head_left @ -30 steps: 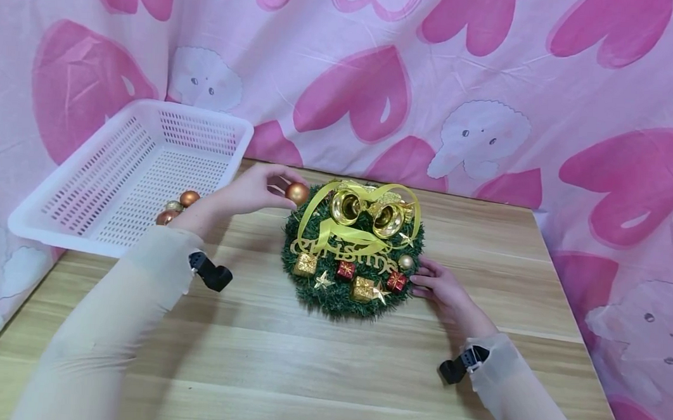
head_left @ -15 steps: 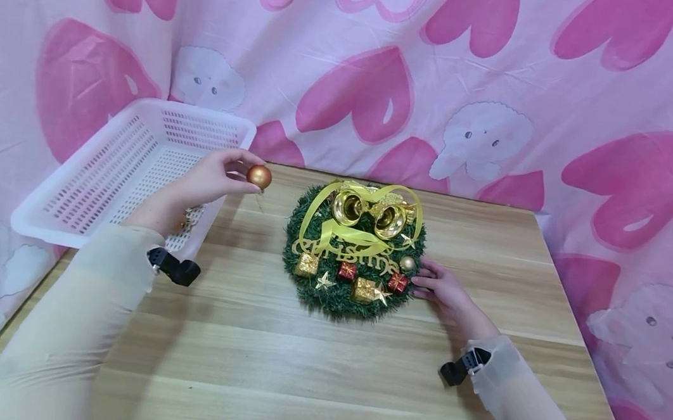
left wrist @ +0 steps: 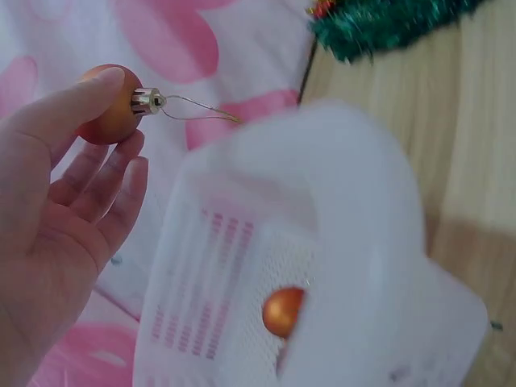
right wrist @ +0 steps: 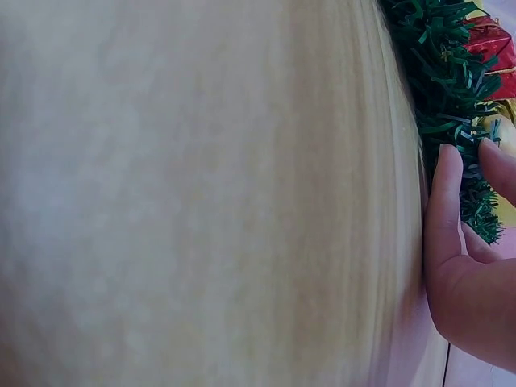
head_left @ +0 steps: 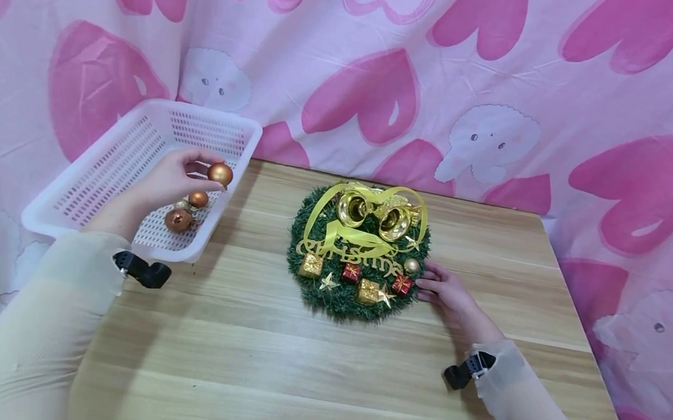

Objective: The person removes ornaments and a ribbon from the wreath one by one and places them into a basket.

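My left hand [head_left: 172,179] pinches an orange-gold Christmas ball [head_left: 220,173] between thumb and fingers, above the white plastic basket [head_left: 39,220]. In the left wrist view a thin hanging loop [left wrist: 201,108] sticks out from the ball's metal cap. Inside the basket lie several more baubles, among them a copper ball [head_left: 178,220] and a smaller orange one [head_left: 198,199]. A round green Christmas wreath [head_left: 331,302] lies on the table, bearing gold bells [head_left: 352,209], yellow ribbon, small gift boxes and stars. My right hand [head_left: 452,296] holds the wreath's right edge, its fingertips in the tinsel.
The wooden table [head_left: 282,366] backs onto a pink curtain [head_left: 276,61] with hearts, which also hangs along both sides. The basket stands at the table's left, its raised rim below the left hand. Each wrist wears a black strap camera [head_left: 142,269].
My left hand has carried the orange-gold ball leftward, from the wreath's upper left edge to over the basket. The right hand has stayed at the wreath, which lies where it was.
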The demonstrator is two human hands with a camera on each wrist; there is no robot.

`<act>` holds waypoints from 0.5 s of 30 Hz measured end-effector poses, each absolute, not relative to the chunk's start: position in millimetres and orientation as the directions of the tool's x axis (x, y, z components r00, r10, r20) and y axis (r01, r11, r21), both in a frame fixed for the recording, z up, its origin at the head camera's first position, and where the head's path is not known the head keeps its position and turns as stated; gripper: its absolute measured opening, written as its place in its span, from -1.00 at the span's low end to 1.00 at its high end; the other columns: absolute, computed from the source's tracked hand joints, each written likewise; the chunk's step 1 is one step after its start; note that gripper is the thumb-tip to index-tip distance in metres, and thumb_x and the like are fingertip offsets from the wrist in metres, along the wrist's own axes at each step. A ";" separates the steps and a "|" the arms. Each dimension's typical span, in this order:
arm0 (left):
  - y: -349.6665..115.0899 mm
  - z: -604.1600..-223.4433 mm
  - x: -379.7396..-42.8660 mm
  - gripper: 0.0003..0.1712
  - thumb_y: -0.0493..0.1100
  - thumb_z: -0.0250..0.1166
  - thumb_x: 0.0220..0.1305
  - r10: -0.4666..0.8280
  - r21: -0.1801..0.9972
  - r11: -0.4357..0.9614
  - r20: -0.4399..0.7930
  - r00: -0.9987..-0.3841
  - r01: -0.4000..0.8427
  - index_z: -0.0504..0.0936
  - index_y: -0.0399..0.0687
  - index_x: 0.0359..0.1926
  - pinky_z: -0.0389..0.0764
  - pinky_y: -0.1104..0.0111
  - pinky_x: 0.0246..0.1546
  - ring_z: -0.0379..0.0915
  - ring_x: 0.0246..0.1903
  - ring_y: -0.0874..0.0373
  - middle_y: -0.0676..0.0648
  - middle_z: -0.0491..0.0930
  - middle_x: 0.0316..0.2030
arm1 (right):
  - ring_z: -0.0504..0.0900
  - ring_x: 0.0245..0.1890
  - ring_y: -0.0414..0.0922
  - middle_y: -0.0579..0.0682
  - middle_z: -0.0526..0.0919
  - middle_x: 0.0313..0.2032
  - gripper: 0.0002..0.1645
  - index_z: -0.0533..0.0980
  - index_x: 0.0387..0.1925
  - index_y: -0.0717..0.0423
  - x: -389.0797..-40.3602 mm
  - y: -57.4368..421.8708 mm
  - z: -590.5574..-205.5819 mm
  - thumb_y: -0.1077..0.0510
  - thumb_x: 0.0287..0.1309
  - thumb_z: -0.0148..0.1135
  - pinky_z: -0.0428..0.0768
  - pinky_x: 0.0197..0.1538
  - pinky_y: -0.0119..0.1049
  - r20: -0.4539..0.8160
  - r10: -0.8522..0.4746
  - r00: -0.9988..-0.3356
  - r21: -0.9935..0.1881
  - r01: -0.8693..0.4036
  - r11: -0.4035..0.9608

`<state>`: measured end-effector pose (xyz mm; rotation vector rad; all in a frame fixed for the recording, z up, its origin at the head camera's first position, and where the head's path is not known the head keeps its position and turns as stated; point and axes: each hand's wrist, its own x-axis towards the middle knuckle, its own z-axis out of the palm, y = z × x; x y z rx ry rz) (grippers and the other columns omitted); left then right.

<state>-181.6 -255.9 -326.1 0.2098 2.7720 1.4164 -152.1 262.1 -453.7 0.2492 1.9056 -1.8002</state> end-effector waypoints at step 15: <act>-293.3 -343.6 -172.4 -0.39 -0.10 0.36 0.12 0.098 0.733 0.680 -0.085 -0.992 0.004 0.40 -0.24 0.15 0.44 0.65 -0.24 0.37 -0.28 0.57 0.10 0.49 -0.10 | 0.52 -0.33 -0.36 -0.09 0.27 -0.15 -0.11 -0.18 0.41 0.31 -151.0 261.6 -450.1 0.41 0.17 0.05 0.63 -0.14 -0.45 -0.474 -0.216 -0.854 -0.881 0.460 0.114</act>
